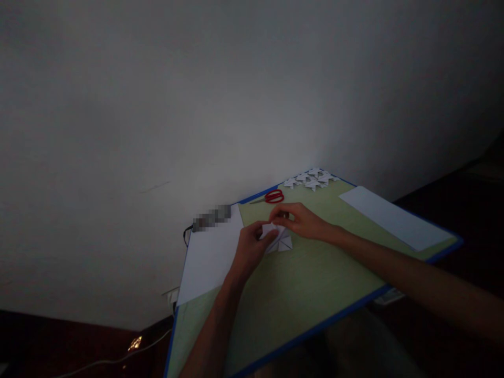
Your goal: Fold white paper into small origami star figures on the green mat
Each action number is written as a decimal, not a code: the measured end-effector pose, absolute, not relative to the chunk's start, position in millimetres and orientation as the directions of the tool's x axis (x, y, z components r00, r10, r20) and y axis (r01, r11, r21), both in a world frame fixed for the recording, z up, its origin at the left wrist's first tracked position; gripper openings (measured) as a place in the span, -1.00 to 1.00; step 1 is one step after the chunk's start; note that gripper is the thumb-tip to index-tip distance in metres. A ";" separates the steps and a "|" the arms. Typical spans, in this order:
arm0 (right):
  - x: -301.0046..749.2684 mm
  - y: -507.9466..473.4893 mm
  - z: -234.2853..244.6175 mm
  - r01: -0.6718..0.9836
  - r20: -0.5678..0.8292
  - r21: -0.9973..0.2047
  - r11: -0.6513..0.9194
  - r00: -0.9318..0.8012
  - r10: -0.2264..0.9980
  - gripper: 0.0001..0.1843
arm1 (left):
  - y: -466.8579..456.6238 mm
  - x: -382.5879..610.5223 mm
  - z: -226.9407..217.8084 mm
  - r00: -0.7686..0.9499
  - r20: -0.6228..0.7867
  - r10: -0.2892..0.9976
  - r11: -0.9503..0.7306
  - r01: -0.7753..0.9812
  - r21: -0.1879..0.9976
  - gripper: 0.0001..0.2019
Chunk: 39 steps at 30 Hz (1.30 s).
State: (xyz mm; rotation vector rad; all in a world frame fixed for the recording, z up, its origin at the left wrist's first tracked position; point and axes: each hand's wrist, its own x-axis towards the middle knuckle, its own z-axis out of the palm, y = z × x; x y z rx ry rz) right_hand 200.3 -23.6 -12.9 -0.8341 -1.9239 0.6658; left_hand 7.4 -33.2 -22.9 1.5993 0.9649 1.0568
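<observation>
Over the middle of the green table, a small white piece of folded paper (270, 229) is held up between both hands. My left hand (252, 244) pinches it from the left, thumb on the near face. The fingertips of my right hand (295, 218) are closed at its upper right edge. Just beneath lies another creased white paper piece (285, 243), partly covered by the held one. Red-handled scissors (274, 196) rest a little beyond the hands, blades pointing left.
Several folded white paper shapes (313, 184) sit at the far corner by the wall. A white sheet (210, 260) covers the left side of the green table (315, 294); a long white paper strip (388, 218) lies right. A blurred-out object (211, 218) stands at the left back edge.
</observation>
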 end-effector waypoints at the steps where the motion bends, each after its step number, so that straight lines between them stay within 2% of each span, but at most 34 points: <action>1: 200.2 -23.8 -12.9 0.277 0.526 -0.728 0.628 -0.363 0.769 -0.92 | -33.6 7.9 -22.3 0.313 0.189 0.931 -0.227 0.092 0.969 -0.59; 17: 198.1 -24.1 -14.1 0.233 0.518 -0.770 0.594 -0.316 0.795 -0.93 | -33.7 4.4 -19.7 0.267 0.220 0.938 -0.295 0.282 0.913 -0.62; 20: 199.1 -23.2 -14.5 0.225 0.535 -0.764 0.605 -0.303 0.789 -0.91 | -32.2 5.4 -20.7 0.287 0.251 0.924 -0.323 0.240 0.916 -0.65; 25: 200.1 -21.9 -14.7 0.236 0.551 -0.755 0.612 -0.277 0.787 -0.91 | -33.9 7.1 -19.4 0.321 0.215 0.923 -0.268 0.131 0.955 -0.62; 39: 197.8 -25.5 -12.2 0.260 0.546 -0.746 0.612 -0.288 0.787 -0.90 | -34.7 6.0 -17.6 0.303 0.249 0.920 -0.318 0.204 0.926 -0.67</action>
